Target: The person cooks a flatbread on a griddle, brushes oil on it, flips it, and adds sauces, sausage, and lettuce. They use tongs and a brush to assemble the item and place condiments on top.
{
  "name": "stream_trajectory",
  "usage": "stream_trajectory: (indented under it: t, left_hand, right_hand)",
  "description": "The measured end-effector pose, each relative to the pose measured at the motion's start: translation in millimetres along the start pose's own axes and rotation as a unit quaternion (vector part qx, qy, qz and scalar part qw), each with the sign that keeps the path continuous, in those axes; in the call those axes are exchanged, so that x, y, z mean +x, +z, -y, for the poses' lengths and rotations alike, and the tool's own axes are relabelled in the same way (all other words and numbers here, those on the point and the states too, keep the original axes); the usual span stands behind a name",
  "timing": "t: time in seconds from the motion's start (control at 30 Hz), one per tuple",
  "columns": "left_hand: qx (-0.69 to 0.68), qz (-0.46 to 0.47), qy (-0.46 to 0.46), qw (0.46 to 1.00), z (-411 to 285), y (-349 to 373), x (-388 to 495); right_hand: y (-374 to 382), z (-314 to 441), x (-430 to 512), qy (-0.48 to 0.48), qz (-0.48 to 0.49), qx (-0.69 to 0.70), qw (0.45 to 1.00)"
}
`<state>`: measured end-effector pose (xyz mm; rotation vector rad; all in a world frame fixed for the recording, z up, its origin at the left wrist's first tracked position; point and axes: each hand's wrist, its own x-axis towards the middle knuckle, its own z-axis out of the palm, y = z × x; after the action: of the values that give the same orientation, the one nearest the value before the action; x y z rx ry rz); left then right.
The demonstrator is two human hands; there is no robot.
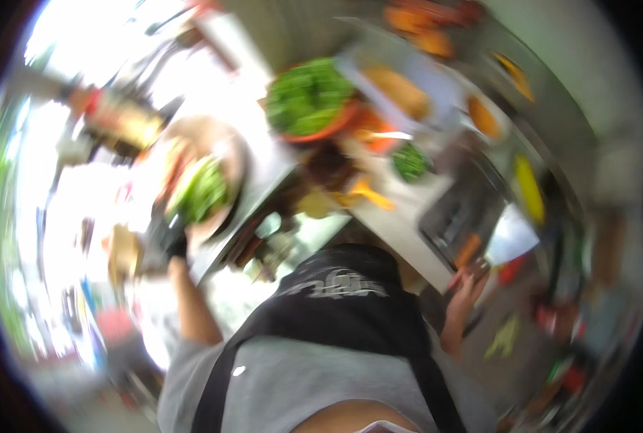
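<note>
The view is strongly blurred. My left hand [169, 235], in a black glove, is at the near left rim of a round plate or board [235, 189]. Green leaves [205, 189] and some reddish food lie on that plate, just beyond the hand. Whether the glove grips anything is unclear. On the right, my bare right hand [470, 279] is closed around the handle of a broad-bladed metal tool [511, 235]; its kind cannot be told. The blade points up and right, past the near corner of a dark rectangular tray [457, 200]. Something orange-brown [468, 250] lies close to that hand.
An orange bowl [335, 124] of green leaves stands at the centre back, beside a pale container [348, 59] with an orange-brown food. A small heap of chopped greens [409, 162] sits before the dark tray. A bottle-like container [126, 122] is at the left. Metal counter edges run diagonally.
</note>
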<state>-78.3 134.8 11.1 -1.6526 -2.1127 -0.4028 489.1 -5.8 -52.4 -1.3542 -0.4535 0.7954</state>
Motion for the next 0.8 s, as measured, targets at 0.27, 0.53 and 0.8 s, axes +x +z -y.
stream_trajectory:
  t: [0.27, 0.53, 0.8]
  left_hand:
    - [-0.008, 0.102, -0.105, 0.989, -4, 24, -33]
    - [-0.002, 0.07, -0.047, 0.996, -15, 46, -45]
    - [-0.097, 0.052, -0.072, 0.991, -15, 32, -51]
  right_hand:
    - [226, -17, -25, -0.266, 0.5, -0.271, 0.778]
    - [391, -61, -80, -0.421, 0.513, -0.484, 0.57]
    - [387, -50, -81, -0.425, 0.524, -0.521, 0.523]
